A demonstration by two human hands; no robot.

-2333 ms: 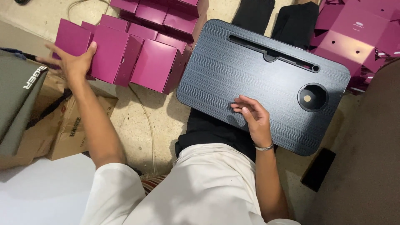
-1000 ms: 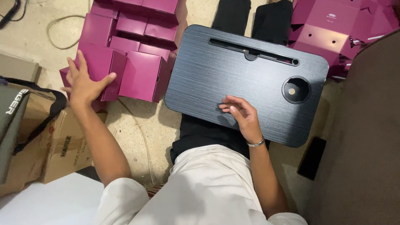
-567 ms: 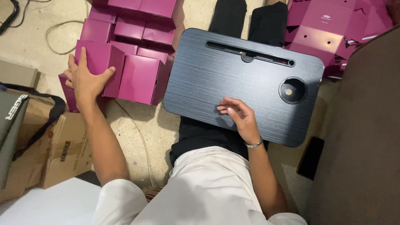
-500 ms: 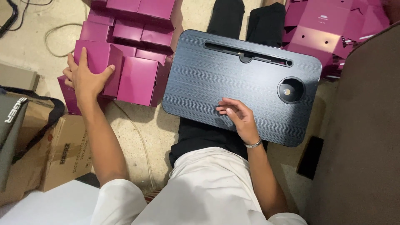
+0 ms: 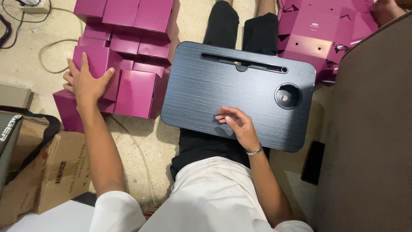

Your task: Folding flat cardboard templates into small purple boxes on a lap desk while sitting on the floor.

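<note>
On floor at left, left hand (image 5: 88,83) fingers spread on magenta box (image 5: 96,71); right hand (image 5: 238,124), fingers prob. loosely curled, rests on lap desk (image 5: 223,81).

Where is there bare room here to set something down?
The lap tray is mostly bare, from its slot down to the right hand. Bare floor lies between the cardboard box and the legs. Crowded: magenta boxes under the left hand.
</note>
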